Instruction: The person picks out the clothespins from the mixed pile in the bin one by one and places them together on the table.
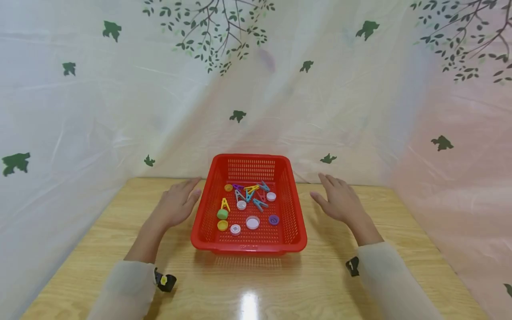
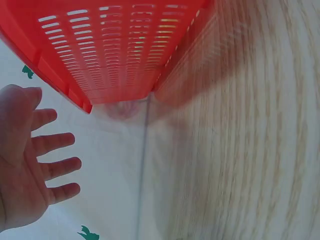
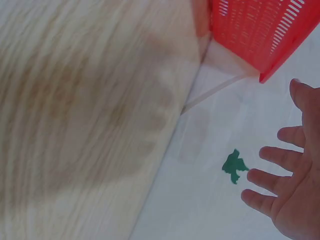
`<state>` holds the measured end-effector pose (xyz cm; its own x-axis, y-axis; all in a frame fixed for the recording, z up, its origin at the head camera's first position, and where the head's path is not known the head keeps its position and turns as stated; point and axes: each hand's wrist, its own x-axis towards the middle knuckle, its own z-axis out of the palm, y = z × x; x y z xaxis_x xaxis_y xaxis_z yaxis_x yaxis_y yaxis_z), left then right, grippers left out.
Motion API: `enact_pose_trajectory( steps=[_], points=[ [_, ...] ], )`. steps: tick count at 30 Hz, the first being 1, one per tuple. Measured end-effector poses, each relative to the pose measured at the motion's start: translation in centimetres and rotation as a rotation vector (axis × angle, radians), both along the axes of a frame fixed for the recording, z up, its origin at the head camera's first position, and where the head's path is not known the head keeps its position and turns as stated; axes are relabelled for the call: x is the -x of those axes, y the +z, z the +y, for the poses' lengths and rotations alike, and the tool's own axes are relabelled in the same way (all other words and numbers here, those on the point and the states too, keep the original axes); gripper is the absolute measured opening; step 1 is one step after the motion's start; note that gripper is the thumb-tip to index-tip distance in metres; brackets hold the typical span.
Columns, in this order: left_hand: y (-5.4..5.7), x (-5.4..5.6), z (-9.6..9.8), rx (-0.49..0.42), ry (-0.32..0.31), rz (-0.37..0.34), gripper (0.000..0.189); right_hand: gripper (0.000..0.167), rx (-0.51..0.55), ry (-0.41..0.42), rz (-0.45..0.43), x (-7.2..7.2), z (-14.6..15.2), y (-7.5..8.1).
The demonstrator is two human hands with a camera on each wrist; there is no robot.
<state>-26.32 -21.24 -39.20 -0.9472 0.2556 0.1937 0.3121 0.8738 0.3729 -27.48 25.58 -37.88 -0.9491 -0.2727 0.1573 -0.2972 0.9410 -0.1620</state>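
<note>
A red plastic basket (image 1: pixel 249 247) with slotted walls stands on the table between the two hands. Small clothespins lie inside it, among them a light blue clothespin (image 1: pixel 260 205), a yellow clothespin (image 1: pixel 225 205) and a purple clothespin (image 1: pixel 238 187). Around them are round bottle caps, such as a white cap (image 1: pixel 252 223), a purple cap (image 1: pixel 274 220) and a green cap (image 1: pixel 222 214). My left hand (image 1: pixel 174 205) is held beside the basket's left wall, fingers extended and holding nothing. On the other side, my right hand (image 1: pixel 339 200) stays apart from the basket, its fingers spread and bare.
The wooden table (image 1: pixel 320 289) ends at a pale hanging sheet (image 1: pixel 180 111) printed with green birds and branches. That sheet also covers both sides. Small black devices sit at both cuffs, the left device (image 1: pixel 165 282) and the right device (image 1: pixel 352 266).
</note>
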Motion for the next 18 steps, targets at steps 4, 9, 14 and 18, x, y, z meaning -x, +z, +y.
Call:
enact_pose_trajectory(
  steps=[4, 9, 14, 18],
  points=[
    [0.0, 0.2, 0.2, -0.173, -0.014, 0.019, 0.056, 0.075, 0.035, -0.002, -0.016, 0.3, -0.9, 0.5],
    [0.3, 0.2, 0.6, -0.386, 0.01, -0.048, 0.054, 0.074, 0.063, -0.009, -0.041, 0.7, -2.3, 1.2],
    [0.7, 0.3, 1.2, -0.489, 0.068, -0.136, 0.05, 0.074, 0.077, -0.01, -0.053, 0.9, -3.8, 1.7],
    [0.7, 0.4, 1.5, -0.523, 0.091, -0.181, 0.051, 0.076, 0.088, 0.008, -0.052, 1.1, -4.7, 1.9]
  ],
)
